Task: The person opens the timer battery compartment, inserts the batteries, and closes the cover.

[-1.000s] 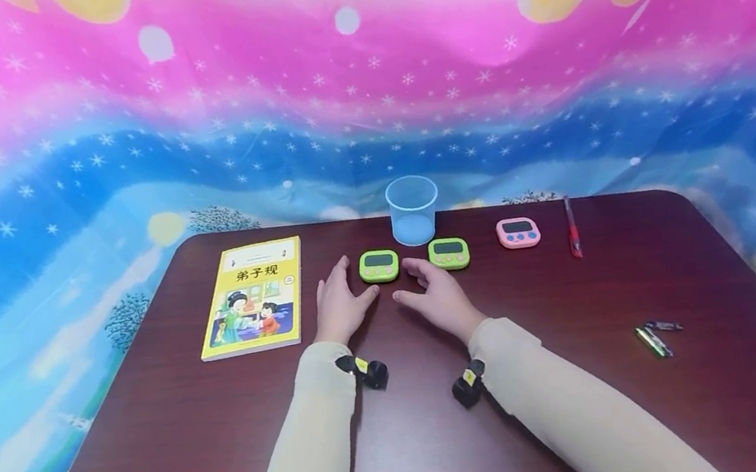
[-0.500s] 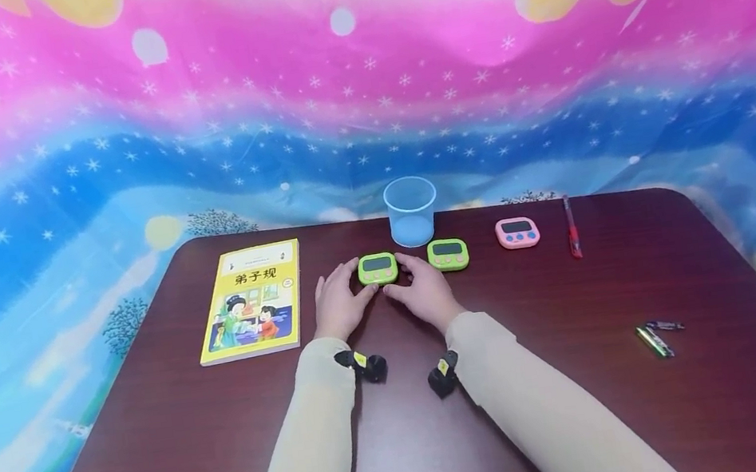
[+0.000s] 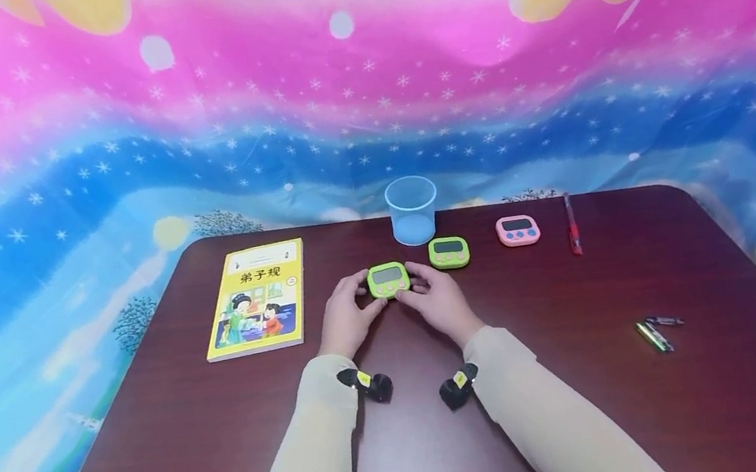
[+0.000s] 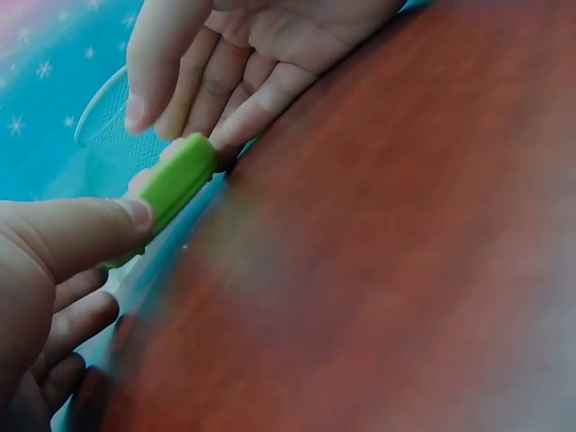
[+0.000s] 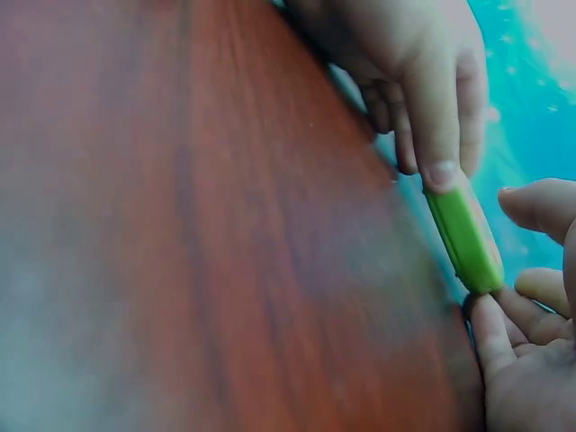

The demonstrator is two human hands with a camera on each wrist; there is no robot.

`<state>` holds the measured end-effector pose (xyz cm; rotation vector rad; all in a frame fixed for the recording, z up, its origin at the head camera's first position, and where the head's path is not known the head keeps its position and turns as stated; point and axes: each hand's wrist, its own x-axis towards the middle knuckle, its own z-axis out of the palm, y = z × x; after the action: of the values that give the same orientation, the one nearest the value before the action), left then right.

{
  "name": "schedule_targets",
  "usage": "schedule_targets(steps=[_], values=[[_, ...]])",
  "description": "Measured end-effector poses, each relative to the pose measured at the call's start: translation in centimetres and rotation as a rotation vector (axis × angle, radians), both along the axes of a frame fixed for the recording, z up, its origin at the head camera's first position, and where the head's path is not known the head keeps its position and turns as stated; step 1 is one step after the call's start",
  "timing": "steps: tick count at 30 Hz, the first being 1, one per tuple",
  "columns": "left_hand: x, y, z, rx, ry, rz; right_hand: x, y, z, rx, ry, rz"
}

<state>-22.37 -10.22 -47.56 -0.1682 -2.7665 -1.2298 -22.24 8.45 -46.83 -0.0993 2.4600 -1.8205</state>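
I see my left hand (image 3: 345, 320) and right hand (image 3: 440, 301) pinching the green timer (image 3: 388, 280) between them above the table (image 3: 590, 400), near the second green timer (image 3: 449, 252).

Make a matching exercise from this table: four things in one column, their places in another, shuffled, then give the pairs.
Things:
1. yellow book
2. clear cup
3. red pen
4. batteries

Places:
A. at the table's far edge, behind the green timers
B. near the table's right side, closest to the person
C. left of both hands
D. right of the pink timer

Pairs: 1-C, 2-A, 3-D, 4-B
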Motion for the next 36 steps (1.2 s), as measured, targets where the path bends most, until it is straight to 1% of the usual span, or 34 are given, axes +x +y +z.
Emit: schedule_targets(steps=[2,4,7,11,16,22,24,28,31,36], values=[[0.5,0.2,-0.2,0.036,-0.004,-0.028,0.6,0.6,-0.2,-0.048,-0.013,-0.021],[1.0,0.3,-0.3,0.051,-0.008,-0.055,1.2,1.2,-0.3,-0.091,-0.027,-0.045],[1.8,0.6,-0.2,0.066,0.007,-0.081,2.1,2.0,-0.4,-0.111,-0.033,-0.057],[2.9,1.0,-0.2,0.104,0.035,-0.111,3.3,3.0,-0.4,-0.092,-0.044,-0.043],[4.1,2.0,-0.1,0.147,0.051,-0.174,4.6,4.4,0.1,-0.076,-0.057,-0.039],[5.1,2.9,0.1,0.175,0.081,-0.208,5.6,6.1,0.5,-0.034,-0.07,0.028],[5.5,3.1,0.1,0.174,0.087,-0.222,5.9,6.5,0.4,-0.017,-0.061,0.051],[6.1,3.5,0.2,0.168,0.079,-0.251,6.6,7.1,0.5,0.023,-0.025,0.067],[6.7,3.7,0.3,0.165,0.081,-0.27,7.2,7.6,0.3,0.024,0.003,0.074],[7.7,4.2,0.2,0.158,0.103,-0.303,8.4,8.6,0.0,0.009,0.042,0.105]])
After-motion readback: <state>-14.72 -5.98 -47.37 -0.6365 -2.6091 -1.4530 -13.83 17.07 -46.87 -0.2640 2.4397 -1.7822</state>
